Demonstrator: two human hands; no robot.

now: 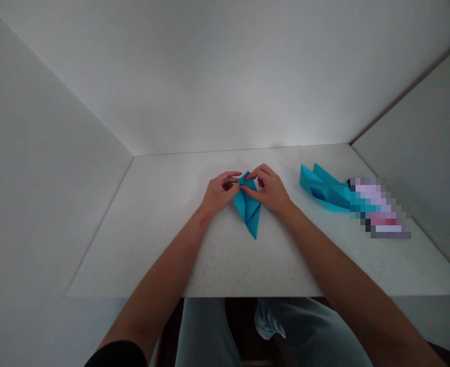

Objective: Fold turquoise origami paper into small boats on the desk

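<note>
A folded piece of blue paper (250, 206) lies at the middle of the white table, its long point aimed toward me. My left hand (222, 191) pinches its upper left edge between thumb and fingers. On the other side, my right hand (267, 187) grips the upper right part, thumb and fingertips pressed to the folds near the top. Both thumbs meet close together on the paper. Fingertips partly hide the upper folds.
To the right on the white table (140, 244) rests a blue folded paper boat (326, 191). A pixelated object (381, 209) overlaps its right end. White walls stand behind the table and at both sides. My legs are below the front edge.
</note>
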